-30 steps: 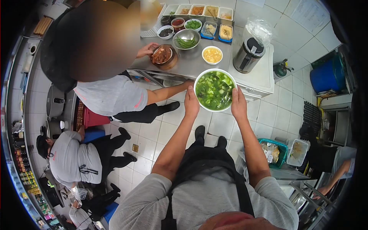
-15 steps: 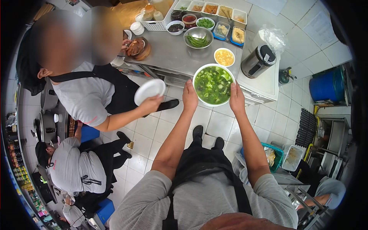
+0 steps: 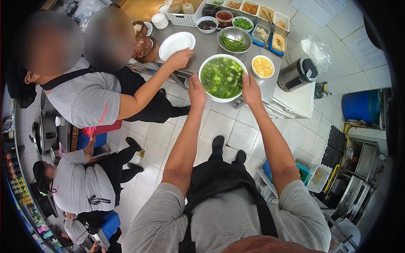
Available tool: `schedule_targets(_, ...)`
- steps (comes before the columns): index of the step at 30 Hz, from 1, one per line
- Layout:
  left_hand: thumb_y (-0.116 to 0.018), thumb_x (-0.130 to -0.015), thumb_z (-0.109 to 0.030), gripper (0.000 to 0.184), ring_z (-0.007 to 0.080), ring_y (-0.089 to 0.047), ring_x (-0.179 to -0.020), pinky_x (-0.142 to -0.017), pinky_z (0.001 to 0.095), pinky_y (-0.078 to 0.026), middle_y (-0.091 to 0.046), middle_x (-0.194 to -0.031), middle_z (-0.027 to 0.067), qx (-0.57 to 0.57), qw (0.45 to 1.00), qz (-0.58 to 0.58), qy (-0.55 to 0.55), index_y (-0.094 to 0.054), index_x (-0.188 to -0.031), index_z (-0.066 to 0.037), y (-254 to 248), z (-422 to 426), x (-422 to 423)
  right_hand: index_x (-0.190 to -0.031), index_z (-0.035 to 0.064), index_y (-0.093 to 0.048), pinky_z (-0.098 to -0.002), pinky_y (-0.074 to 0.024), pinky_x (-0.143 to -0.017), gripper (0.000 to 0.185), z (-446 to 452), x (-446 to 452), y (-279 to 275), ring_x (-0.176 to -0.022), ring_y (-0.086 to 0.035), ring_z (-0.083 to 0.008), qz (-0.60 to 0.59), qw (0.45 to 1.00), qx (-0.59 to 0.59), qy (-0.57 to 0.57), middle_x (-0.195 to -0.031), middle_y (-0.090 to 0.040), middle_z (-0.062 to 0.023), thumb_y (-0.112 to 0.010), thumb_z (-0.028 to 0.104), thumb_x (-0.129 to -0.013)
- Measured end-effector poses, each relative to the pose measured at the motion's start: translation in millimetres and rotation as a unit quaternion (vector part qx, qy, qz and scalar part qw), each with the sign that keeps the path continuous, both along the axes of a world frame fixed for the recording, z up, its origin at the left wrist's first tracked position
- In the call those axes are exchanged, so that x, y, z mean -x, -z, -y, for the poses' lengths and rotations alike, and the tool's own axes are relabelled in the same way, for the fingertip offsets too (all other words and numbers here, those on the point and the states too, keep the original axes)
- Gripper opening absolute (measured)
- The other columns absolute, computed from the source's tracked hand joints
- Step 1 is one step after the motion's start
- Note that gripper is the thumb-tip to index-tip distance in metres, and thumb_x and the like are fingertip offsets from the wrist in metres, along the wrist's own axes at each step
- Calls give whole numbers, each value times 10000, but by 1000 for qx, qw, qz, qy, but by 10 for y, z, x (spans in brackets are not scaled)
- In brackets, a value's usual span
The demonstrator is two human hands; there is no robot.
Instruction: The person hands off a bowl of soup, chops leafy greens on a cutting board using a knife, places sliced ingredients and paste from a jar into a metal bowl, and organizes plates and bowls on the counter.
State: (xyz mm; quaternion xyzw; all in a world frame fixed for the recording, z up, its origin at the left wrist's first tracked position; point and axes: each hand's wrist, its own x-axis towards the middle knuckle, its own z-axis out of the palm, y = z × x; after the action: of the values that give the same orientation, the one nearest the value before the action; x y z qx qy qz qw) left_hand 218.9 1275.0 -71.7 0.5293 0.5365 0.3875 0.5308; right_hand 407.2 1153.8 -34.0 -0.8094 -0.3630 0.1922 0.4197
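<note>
Between my two hands is a large white bowl of green soup (image 3: 223, 79) with leafy pieces in it. My left hand (image 3: 197, 90) grips its left side and my right hand (image 3: 251, 89) its right side. The bowl is level, close to the front edge of the steel counter (image 3: 177, 72). Just right of it on the counter stands a small white bowl of yellow soup (image 3: 263, 67). Behind it sits a metal bowl of green beans (image 3: 234, 41). To the left, a co-worker's hand (image 3: 180, 58) holds a white oval plate (image 3: 177, 45) over the counter.
Tubs of toppings (image 3: 249, 9) line the back of the counter, left of a steel urn (image 3: 298, 74). A wooden board with meat (image 3: 145, 48) lies at the left. Co-workers (image 3: 84, 181) stand on my left. A blue barrel (image 3: 360, 99) is far right.
My hands have carried the bowl of green soup forward, further over the counter edge. The co-worker's white plate has moved from beside the counter up over it.
</note>
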Motion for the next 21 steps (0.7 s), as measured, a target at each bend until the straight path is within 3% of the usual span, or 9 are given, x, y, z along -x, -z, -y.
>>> schedule_targets(6, -340, -1133, -497, 632, 396, -609, -1290, -1122, 444, -434, -647, -1362, 260, 56, 998, -16, -16, -575, -1393, 29, 216, -514, -14, -1514, 9, -546, -529, -463, -1098, 703, -446, -30, -70, -1286, -602, -512, -19, 999, 27, -13, -1329, -660, -347, -313, 559, -1144)
schedule_targets(13, -341, -1127, -501, 662, 401, -594, -1314, -1132, 436, -423, -630, -1386, 264, 78, 997, -14, -16, -533, -1444, 47, 76, -771, -83, -1521, 17, -541, -547, -471, -1087, 691, -664, -42, -14, -1270, -616, -514, -13, 999, 37, 7, -1342, -662, -343, -317, 550, -1141)
schedule_targets(21, -369, -1126, -511, 687, 390, -574, -1352, -1148, 432, -420, -587, -1476, 265, 69, 998, 2, -2, -517, -1475, 62, 277, -1235, -137, -1586, -9, -437, -552, -456, -1105, 757, -666, 87, -191, -1275, -601, -523, -55, 996, 65, 25, -1338, -649, -364, -352, 583, -1123)
